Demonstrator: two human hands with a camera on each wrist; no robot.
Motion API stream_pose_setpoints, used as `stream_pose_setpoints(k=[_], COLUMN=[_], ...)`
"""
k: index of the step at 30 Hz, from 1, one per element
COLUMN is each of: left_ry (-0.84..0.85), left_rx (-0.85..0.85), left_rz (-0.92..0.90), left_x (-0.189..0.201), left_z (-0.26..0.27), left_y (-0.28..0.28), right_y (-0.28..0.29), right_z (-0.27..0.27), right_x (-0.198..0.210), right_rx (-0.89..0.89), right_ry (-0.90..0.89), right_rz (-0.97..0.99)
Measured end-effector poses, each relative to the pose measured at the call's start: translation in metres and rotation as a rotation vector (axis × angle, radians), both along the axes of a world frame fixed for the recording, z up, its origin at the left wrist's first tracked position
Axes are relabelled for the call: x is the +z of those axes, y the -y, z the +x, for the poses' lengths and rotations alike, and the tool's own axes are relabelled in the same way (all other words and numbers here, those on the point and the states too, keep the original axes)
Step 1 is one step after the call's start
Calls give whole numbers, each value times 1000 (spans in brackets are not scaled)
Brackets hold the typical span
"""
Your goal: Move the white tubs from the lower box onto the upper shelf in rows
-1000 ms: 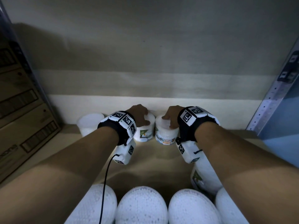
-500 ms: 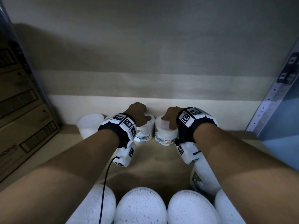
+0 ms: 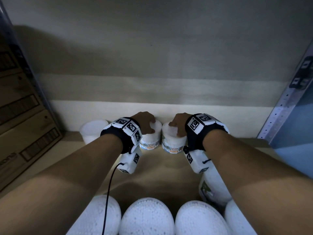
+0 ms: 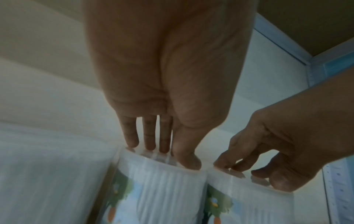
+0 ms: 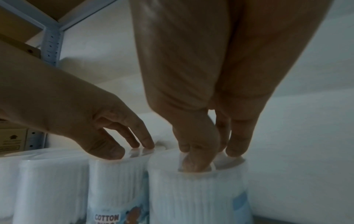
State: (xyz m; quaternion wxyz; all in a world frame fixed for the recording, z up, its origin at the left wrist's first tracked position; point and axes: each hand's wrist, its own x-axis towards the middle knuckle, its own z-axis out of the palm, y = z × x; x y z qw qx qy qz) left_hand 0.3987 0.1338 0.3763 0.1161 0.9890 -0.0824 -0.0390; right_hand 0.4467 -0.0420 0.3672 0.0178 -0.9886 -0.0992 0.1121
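Note:
Two white cotton-bud tubs stand side by side at the back of the shelf [image 3: 152,170], close to the wall. My left hand [image 3: 145,123] grips the left tub [image 3: 150,141] from above; the left wrist view shows its fingers [image 4: 151,145] at the far rim and its thumb on the near rim. My right hand [image 3: 177,126] holds the right tub [image 3: 172,143] the same way, fingertips [image 5: 233,151] and thumb on the lid edge. Another white tub [image 3: 93,131] stands further left in that back line.
A row of white tubs [image 3: 147,217] fills the near edge of the shelf, and one more tub [image 3: 211,189] sits under my right forearm. Stacked cardboard boxes [image 3: 20,124] close the left side. A perforated metal upright [image 3: 284,102] bounds the right.
The left tub has turned, so its printed "COTTON BUDS" label now faces me. Both hands have stayed on their tubs and barely shifted.

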Motion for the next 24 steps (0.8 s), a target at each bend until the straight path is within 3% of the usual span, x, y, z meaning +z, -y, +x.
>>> stream_pose_setpoints(k=[7, 16, 24], left_ry=[-27, -52, -169], left_rx=[-24, -89, -184], left_rz=[-29, 23, 56], left_x=[-1, 6, 20], left_z=[2, -1, -35], left_y=[-7, -7, -6], right_y=[0, 0, 10], right_z=[5, -1, -21], right_x=[-1, 5, -5], right_rx=[112, 82, 94], right_ry=[18, -23, -46], right_rz=[-34, -4, -114])
